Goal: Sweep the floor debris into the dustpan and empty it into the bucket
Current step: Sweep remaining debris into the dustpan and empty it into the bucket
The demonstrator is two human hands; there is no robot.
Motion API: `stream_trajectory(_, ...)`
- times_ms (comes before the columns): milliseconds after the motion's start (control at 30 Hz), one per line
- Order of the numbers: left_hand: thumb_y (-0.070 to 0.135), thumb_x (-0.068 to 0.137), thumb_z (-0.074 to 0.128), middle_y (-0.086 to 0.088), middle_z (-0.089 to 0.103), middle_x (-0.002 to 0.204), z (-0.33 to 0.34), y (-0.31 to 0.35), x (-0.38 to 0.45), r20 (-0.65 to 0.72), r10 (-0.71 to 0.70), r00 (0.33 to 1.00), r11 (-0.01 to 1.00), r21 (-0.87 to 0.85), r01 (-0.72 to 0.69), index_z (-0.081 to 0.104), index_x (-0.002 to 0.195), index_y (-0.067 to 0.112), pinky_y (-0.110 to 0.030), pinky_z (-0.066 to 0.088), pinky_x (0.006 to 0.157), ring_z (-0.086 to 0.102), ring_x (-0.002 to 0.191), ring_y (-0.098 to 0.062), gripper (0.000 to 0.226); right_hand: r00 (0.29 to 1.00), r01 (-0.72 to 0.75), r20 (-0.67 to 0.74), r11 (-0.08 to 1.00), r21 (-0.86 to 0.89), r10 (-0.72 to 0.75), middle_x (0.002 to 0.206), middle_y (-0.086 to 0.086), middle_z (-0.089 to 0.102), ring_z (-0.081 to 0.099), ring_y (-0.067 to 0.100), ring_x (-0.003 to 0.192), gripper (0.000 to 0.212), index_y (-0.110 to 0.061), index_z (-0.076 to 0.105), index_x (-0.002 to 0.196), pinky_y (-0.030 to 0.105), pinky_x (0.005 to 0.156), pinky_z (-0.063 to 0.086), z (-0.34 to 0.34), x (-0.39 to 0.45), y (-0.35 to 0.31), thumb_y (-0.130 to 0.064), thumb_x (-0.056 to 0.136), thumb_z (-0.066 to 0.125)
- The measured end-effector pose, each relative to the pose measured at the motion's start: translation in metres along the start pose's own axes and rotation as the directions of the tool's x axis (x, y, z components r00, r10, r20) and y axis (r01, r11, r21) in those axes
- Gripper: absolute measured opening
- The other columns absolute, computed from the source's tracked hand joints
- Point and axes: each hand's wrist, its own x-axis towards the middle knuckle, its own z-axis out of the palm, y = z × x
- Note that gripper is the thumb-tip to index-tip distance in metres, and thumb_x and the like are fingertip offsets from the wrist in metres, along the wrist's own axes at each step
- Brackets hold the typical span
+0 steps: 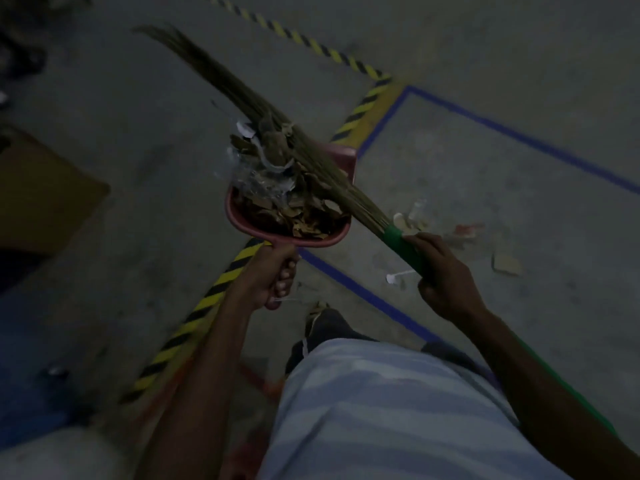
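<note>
Pinkish-red plastic forms the dustpan (242,220), which sits near the centre of the view, lifted off the floor and heaped with debris (287,202): dry, curled brown leaves, crumpled clear film and a few white paper scraps. The pile rises above the pan's shallow rim. Its short handle runs toward six o'clock into the left hand (273,282), whose fingers are wrapped tight around it.

Across the load, from four o'clock up to eleven o'clock, lies the broom (214,81), a bundle of thin, stiff, straw-coloured sticks that fan out and blur at the far tip. The bristles press on the heap, seemingly pinning it down. The bundle is bound at its base by a smooth green handle (408,247), and the right hand (446,282) grips that handle with curled fingers.

As far as I can judge, most of the sweeping is done and the pan is full, so the carrying and emptying remain. No bucket is clearly visible; a pale rounded shape at the seven o'clock corner is too dim to name.

Some litter (460,233) remains on the dull grey concrete floor (519,168) at three o'clock: pale scraps, a reddish bit and a cardboard fragment. It would need another pass. Yellow-and-black hazard tape (194,310) and blue tape lines (519,136) cross the floor, and a brown cardboard box (45,199) sits at nine o'clock.
</note>
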Motion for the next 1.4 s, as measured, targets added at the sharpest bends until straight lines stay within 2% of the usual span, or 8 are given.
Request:
stream_trajectory(167, 0.024, 0.076, 0.059, -0.002, 0.026, 0.049, 0.033, -0.064, -0.045, -0.162, 0.011, 0.987, 0.981, -0.187, -0.041, 0.042, 0.054, 0.018, -0.034, 0.012, 0.051, 0.023, 0.034, -0.016, 0.028, 0.974, 0.178, 0.136, 0.983, 0.041, -0.182, 0.144, -0.003, 0.042, 0.054, 0.027, 0.117, 0.085, -0.025, 0.048, 0.141, 0.045, 0.078, 0.06, -0.019, -0.014, 0.022, 0.014, 0.068, 0.064)
stream_trajectory(300, 0.016, 0.085, 0.055, 0.0, 0.028, 0.048, 0.071, -0.118, -0.081, -0.264, -0.02, 0.964, 0.929, -0.362, -0.08, 0.042, 0.055, 0.017, -0.027, 0.013, 0.048, 0.023, 0.032, -0.015, 0.033, 0.925, 0.285, 0.243, 0.957, 0.063, -0.291, 0.141, -0.004, 0.045, 0.055, 0.026, 0.114, 0.083, -0.027, 0.051, 0.139, 0.05, 0.075, 0.059, -0.028, -0.032, 0.035, 0.013, 0.066, 0.063)
stream_trajectory(467, 0.026, 0.071, 0.061, -0.001, 0.027, 0.046, 0.116, -0.182, -0.134, -0.382, -0.101, 0.919, 0.853, -0.508, -0.117, 0.041, 0.054, 0.018, -0.026, 0.012, 0.049, 0.022, 0.031, -0.015, 0.027, 0.825, 0.418, 0.378, 0.904, 0.089, -0.419, 0.142, -0.005, 0.046, 0.056, 0.026, 0.112, 0.084, -0.028, 0.05, 0.139, 0.052, 0.072, 0.058, -0.035, -0.056, 0.044, 0.009, 0.067, 0.068)
stream_trajectory(600, 0.015, 0.089, 0.05, 0.001, 0.03, 0.041, 0.149, -0.224, -0.188, -0.453, -0.18, 0.873, 0.755, -0.632, -0.172, 0.04, 0.054, 0.016, -0.013, 0.018, 0.042, 0.023, 0.029, -0.012, 0.036, 0.709, 0.521, 0.483, 0.843, 0.132, -0.514, 0.142, 0.0, 0.047, 0.057, 0.031, 0.11, 0.083, -0.024, 0.051, 0.14, 0.049, 0.068, 0.058, -0.029, -0.08, 0.03, 0.011, 0.065, 0.063)
stream_trajectory(800, 0.016, 0.09, 0.05, 0.003, 0.03, 0.043, 0.169, -0.31, -0.254, -0.547, -0.266, 0.794, 0.598, -0.74, -0.309, 0.04, 0.057, 0.017, -0.017, 0.017, 0.041, 0.023, 0.031, -0.011, 0.034, 0.478, 0.658, 0.606, 0.716, 0.234, -0.636, 0.142, 0.002, 0.046, 0.056, 0.03, 0.109, 0.086, -0.021, 0.051, 0.142, 0.033, 0.065, 0.05, 0.003, -0.119, -0.008, 0.01, 0.062, 0.063)
stream_trajectory(1100, 0.023, 0.081, 0.057, 0.003, 0.032, 0.046, 0.169, -0.455, -0.32, -0.553, -0.378, 0.742, 0.434, -0.815, -0.385, 0.043, 0.054, 0.02, -0.023, 0.011, 0.047, 0.027, 0.033, -0.012, 0.031, 0.207, 0.739, 0.726, 0.591, 0.323, -0.656, 0.143, 0.0, 0.043, 0.058, 0.033, 0.101, 0.084, -0.024, 0.049, 0.143, 0.043, 0.059, 0.053, 0.078, -0.208, -0.064, 0.012, 0.068, 0.06)
stream_trajectory(1200, 0.025, 0.081, 0.057, 0.004, 0.032, 0.045, 0.153, -0.497, -0.341, -0.515, -0.431, 0.741, 0.405, -0.844, -0.351, 0.044, 0.051, 0.022, -0.025, 0.008, 0.052, 0.027, 0.032, -0.012, 0.032, 0.201, 0.751, 0.773, 0.601, 0.274, -0.602, 0.143, 0.003, 0.045, 0.057, 0.031, 0.105, 0.083, -0.023, 0.051, 0.143, 0.03, 0.057, 0.046, 0.11, -0.248, -0.085, 0.013, 0.069, 0.058)
stream_trajectory(1400, 0.024, 0.08, 0.059, 0.004, 0.033, 0.047, 0.106, -0.577, -0.373, -0.454, -0.483, 0.748, 0.396, -0.876, -0.276, 0.044, 0.053, 0.021, -0.025, 0.01, 0.051, 0.026, 0.035, -0.012, 0.03, 0.228, 0.723, 0.847, 0.666, 0.182, -0.48, 0.144, 0.001, 0.043, 0.055, 0.034, 0.111, 0.084, -0.027, 0.049, 0.144, 0.042, 0.066, 0.051, 0.176, -0.324, -0.113, 0.01, 0.069, 0.058)
